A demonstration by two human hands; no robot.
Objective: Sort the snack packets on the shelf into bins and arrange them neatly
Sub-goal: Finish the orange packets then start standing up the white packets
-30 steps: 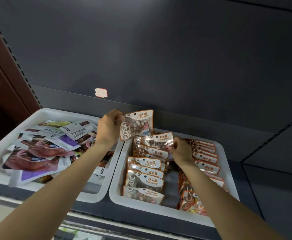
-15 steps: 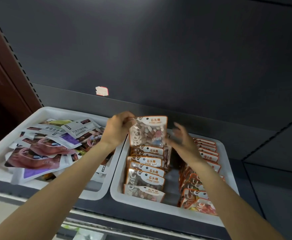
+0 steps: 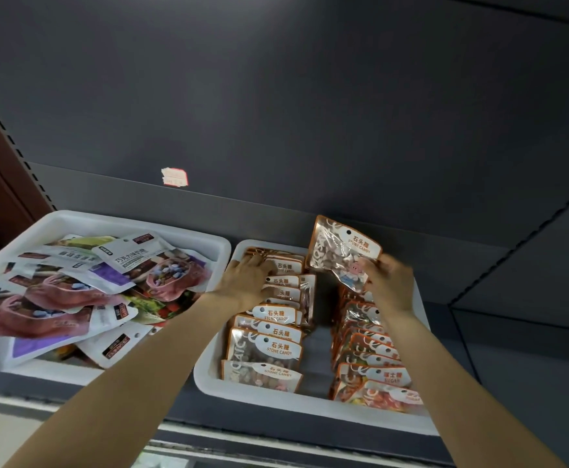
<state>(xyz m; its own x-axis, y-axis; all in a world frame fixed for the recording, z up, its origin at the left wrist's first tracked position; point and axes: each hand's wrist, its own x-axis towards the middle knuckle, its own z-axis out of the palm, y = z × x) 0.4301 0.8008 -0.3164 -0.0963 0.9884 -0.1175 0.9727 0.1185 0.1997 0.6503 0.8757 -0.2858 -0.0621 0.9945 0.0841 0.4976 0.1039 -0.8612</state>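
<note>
My right hand point(image 3: 389, 282) grips a clear, orange-edged stone candy packet point(image 3: 338, 253) by its lower right corner, tilted above the back of the right white bin point(image 3: 209, 383). My left hand point(image 3: 246, 280) lies flat, fingers spread, on the back of the left row of stone candy packets point(image 3: 269, 346) in that bin. A second row of orange sugar packets point(image 3: 371, 369) fills the bin's right side, with a gap between the rows. The left white bin point(image 3: 74, 221) holds a loose heap of purple and white chocolate packets point(image 3: 84, 285).
Both bins stand side by side on a dark grey shelf point(image 3: 512, 349) against a dark back panel with a torn price sticker point(image 3: 174, 177). The shelf's front edge runs below the bins. A brown upright with slots rises at far left.
The stone candy packet passed from my left hand to my right hand and moved right, over the bin's back. My left hand dropped onto the left packet row.
</note>
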